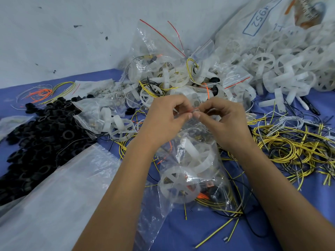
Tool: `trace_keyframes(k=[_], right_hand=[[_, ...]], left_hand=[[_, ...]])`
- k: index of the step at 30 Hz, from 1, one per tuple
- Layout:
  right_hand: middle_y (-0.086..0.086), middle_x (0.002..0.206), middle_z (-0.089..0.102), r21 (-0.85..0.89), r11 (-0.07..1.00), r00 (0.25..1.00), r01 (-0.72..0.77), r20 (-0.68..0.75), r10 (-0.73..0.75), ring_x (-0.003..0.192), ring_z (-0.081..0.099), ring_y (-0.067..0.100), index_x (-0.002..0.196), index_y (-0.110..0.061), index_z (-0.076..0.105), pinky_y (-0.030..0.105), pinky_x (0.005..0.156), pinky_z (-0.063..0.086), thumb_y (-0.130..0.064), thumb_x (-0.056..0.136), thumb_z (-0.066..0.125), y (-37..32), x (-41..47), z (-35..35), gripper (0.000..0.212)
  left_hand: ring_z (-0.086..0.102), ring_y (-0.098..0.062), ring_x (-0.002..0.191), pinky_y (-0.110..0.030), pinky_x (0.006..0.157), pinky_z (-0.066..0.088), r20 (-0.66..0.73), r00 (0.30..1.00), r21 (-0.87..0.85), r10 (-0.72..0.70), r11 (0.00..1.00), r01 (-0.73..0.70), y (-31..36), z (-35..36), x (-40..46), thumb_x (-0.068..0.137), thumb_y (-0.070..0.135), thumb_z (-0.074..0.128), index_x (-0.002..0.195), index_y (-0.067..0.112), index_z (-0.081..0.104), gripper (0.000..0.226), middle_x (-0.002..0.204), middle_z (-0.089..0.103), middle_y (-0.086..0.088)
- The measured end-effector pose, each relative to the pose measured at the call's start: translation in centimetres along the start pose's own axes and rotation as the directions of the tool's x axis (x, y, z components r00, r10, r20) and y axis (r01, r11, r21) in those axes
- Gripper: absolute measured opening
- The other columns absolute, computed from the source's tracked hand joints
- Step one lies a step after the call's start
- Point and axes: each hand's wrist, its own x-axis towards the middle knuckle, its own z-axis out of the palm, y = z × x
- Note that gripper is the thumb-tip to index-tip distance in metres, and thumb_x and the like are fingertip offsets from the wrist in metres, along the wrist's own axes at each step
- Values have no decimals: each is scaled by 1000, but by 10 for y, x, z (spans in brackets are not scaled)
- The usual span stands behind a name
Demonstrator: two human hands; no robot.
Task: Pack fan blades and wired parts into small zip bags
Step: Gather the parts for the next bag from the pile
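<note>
A small clear zip bag (192, 171) hangs between my hands over the blue table. Inside it are white fan blades (178, 184), yellow-black wires and small orange and black parts. My left hand (166, 115) and my right hand (223, 116) both pinch the bag's red zip strip (193, 110) at its top edge, fingertips almost touching each other.
Filled zip bags (163, 69) are piled at the back centre. Loose white fan blades (282, 69) spill from a big sack at the right. Yellow-black wires (290, 145) lie on the right, black rings (41, 134) on the left, and a large clear bag (54, 192) at front left.
</note>
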Motion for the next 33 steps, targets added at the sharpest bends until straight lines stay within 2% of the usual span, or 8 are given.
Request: trace_keyframes(k=[2, 5, 11, 15, 19, 22, 27, 33], right_hand=[[4, 84, 74, -4, 1000, 1000, -2, 2, 2, 80, 69, 20, 86, -7, 74, 32, 77, 57, -6, 86, 79, -1, 0, 0, 5], [3, 85, 75, -13, 1000, 1000, -24, 8, 24, 80, 70, 15, 89, -5, 74, 25, 76, 55, -6, 87, 78, -2, -1, 2, 4], [-4, 83, 74, -49, 998, 999, -29, -26, 28, 78, 69, 10, 87, -15, 74, 23, 77, 55, -10, 89, 77, -5, -2, 6, 7], [-11, 77, 72, -55, 997, 997, -58, -62, 55, 70, 64, 1, 86, -21, 74, 15, 69, 49, -15, 90, 77, -1, 0, 3, 8], [-12, 74, 70, -22, 996, 995, -86, -49, 85, 66, 60, -1, 86, -21, 73, 13, 64, 46, -17, 91, 75, 0, -1, 4, 7], [-7, 78, 72, -27, 995, 995, -96, -20, 96, 67, 61, 0, 89, -15, 76, 14, 64, 46, -18, 91, 76, 0, -1, 5, 3], [-3, 78, 73, -20, 995, 995, -102, -21, 102, 67, 61, 5, 90, -12, 77, 19, 64, 48, -17, 91, 76, 0, -1, 5, 6], [-16, 64, 62, 8, 993, 992, -120, -49, 120, 56, 51, 0, 87, -17, 75, 11, 56, 38, -17, 93, 74, 4, -1, 4, 6]], left_hand=[[64, -13, 81, -38, 76, 53, 7, 1000, 10, 10, 1000, -10, 0, 1, 0, 84, 10, 78, 85, 13, 74, 5, 79, 69, 3], [64, -14, 80, -38, 74, 53, 6, 1000, 10, 8, 1000, -8, -1, 2, 0, 84, 8, 78, 85, 11, 73, 5, 79, 69, 1], [62, -10, 70, -34, 69, 55, 27, 997, -29, -67, 997, 68, -2, 4, -2, 85, 16, 81, 82, 16, 73, 8, 75, 67, 6], [65, -20, 73, -42, 71, 56, 10, 994, -15, -112, 994, 112, -4, 4, -3, 86, 19, 80, 82, 17, 73, 9, 78, 69, 2], [64, -13, 70, -35, 67, 53, 13, 993, -5, -117, 993, 117, -5, 4, -2, 88, 20, 80, 82, 18, 71, 11, 76, 67, 7], [61, -10, 72, -31, 67, 51, 26, 996, -13, -86, 996, 86, -3, 5, -1, 89, 25, 79, 82, 16, 71, 14, 75, 66, 9], [65, -14, 76, -39, 73, 57, 28, 992, -39, -121, 992, 123, -3, 2, -2, 88, 23, 80, 82, 19, 74, 10, 76, 69, 7], [69, -20, 75, -43, 76, 58, 44, 985, -20, -170, 985, 171, -2, -4, -3, 91, 13, 75, 87, 14, 73, 5, 81, 71, 0]])
